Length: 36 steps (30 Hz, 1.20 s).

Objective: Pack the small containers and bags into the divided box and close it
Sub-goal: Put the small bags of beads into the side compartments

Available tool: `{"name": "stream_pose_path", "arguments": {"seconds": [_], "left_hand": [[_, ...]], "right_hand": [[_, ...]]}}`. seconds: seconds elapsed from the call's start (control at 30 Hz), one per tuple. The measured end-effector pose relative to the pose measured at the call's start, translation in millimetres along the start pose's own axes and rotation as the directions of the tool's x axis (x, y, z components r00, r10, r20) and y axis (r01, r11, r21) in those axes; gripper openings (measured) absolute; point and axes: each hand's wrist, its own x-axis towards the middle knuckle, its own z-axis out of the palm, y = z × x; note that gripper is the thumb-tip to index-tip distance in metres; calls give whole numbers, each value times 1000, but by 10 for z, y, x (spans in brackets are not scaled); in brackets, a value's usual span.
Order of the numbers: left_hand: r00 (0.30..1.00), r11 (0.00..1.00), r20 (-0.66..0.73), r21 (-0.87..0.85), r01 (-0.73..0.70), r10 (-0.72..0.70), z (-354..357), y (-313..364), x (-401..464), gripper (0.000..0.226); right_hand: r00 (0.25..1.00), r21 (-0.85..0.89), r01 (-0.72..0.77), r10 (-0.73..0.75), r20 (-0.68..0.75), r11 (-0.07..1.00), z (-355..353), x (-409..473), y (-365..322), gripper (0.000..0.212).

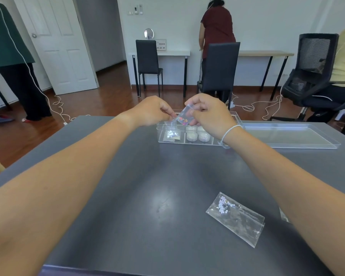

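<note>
A clear divided box stands at the far middle of the dark table. Its left compartment holds small bags with shiny pieces; the middle compartment holds round white containers. Above the box, my right hand pinches a small clear bag of colourful pieces. My left hand grips the same bag's lower left corner with its fingertips. Another clear bag with white pieces lies flat on the table near my right forearm. The box's clear lid lies open-side up to the right of the box.
The dark table ends just behind the box. Beyond it stand black chairs, white desks and an office chair. Three people stand or sit around the room, and white cables trail over the wooden floor.
</note>
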Motion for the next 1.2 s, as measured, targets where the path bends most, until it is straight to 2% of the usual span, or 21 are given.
{"name": "stream_pose_path", "arguments": {"seconds": [0.3, 0.47, 0.57, 0.8, 1.03, 1.2], "left_hand": [[999, 993, 52, 120, -8, 2, 48, -7, 24, 20], [999, 993, 29, 110, -35, 32, 34, -3, -6, 25], [998, 996, -32, 61, -60, 62, 20, -45, -65, 27], [982, 994, -188, -97, -40, 21, 89, -246, -254, 27], [978, 977, -206, -212, -23, -22, 215, -412, -358, 29], [975, 972, -220, -234, -31, -22, 258, -477, -354, 31]], "right_hand": [[1000, -50, -3, 2, -12, 999, 20, 27, 4, 32], [1000, -80, 12, -13, -15, 997, 22, 44, -19, 32], [1000, -96, 6, -8, -16, 995, 45, 56, -18, 33], [1000, -113, 5, -5, 4, 994, 115, 158, -24, 37], [1000, -158, -1, 1, 0, 987, 210, 241, 4, 29], [999, -178, -28, 35, 35, 984, 278, 258, 51, 26]]}}
